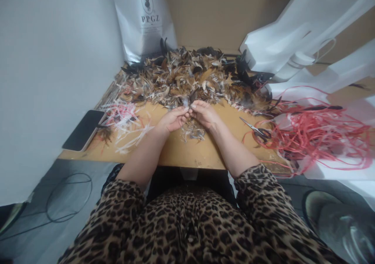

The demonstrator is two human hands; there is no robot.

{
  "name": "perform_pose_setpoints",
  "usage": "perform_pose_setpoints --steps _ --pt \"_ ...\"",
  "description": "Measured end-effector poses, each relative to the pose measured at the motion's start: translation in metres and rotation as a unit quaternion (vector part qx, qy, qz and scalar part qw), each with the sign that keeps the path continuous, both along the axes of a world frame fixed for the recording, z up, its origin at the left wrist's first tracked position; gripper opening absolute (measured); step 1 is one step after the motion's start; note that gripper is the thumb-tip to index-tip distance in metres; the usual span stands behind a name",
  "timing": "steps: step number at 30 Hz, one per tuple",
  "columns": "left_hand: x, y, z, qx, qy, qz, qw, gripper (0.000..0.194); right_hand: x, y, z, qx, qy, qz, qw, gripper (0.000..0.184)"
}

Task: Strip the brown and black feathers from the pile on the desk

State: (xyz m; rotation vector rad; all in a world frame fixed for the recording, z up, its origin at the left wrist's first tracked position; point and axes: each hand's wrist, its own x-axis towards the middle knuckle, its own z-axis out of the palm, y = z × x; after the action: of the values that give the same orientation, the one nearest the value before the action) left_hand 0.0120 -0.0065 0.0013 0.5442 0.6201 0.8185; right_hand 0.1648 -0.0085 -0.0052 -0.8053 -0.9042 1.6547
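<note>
My left hand and my right hand meet at the middle of the wooden table. Both are closed in a pinch on a small dark feather, whose tip points up between the fingertips. Just behind them spreads a wide heap of brown, black and whitish feathers. Under the hands lies a small pile of pale feather scraps. Exactly how the fingers grip the quill end is too small to make out.
Black-handled scissors lie to the right, beside a tangle of red strips. At left are pink and white strips and a phone on the table edge. A silver bag stands behind; white sheets rise at right.
</note>
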Motion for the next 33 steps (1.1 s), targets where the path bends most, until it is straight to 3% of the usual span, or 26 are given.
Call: perform_pose_setpoints --steps 5,9,11,14,18,22,27,33 --pt "0.004 0.002 -0.002 0.1 0.073 0.089 0.988 0.008 -0.002 0.001 0.001 -0.026 -0.033 -0.048 0.998 0.038" --pt "0.006 0.005 -0.006 0.208 0.178 0.205 0.94 0.012 -0.004 0.002 0.001 -0.042 -0.051 -0.076 0.995 0.039" --pt "0.006 0.006 -0.008 0.23 0.193 0.225 0.927 0.012 -0.004 0.001 0.002 -0.037 -0.05 -0.082 0.995 0.039" --pt "0.004 0.005 -0.007 0.215 0.162 0.169 0.948 0.012 -0.004 -0.001 0.004 -0.019 -0.039 -0.074 0.996 0.039" --pt "0.0 0.002 -0.004 0.124 0.07 0.051 0.988 0.008 -0.002 -0.002 0.007 0.006 -0.024 -0.047 0.999 0.038" --pt "-0.004 0.001 -0.001 0.058 0.012 0.004 0.998 0.005 0.0 -0.003 0.008 0.023 -0.029 -0.03 0.999 0.034" --pt "-0.004 0.001 0.002 0.048 0.034 0.008 0.998 0.008 0.001 -0.003 0.005 0.036 -0.075 -0.037 0.996 0.034" --pt "0.001 -0.001 -0.001 0.143 0.132 0.058 0.979 0.005 0.003 -0.003 0.006 0.068 -0.145 -0.067 0.985 0.034"
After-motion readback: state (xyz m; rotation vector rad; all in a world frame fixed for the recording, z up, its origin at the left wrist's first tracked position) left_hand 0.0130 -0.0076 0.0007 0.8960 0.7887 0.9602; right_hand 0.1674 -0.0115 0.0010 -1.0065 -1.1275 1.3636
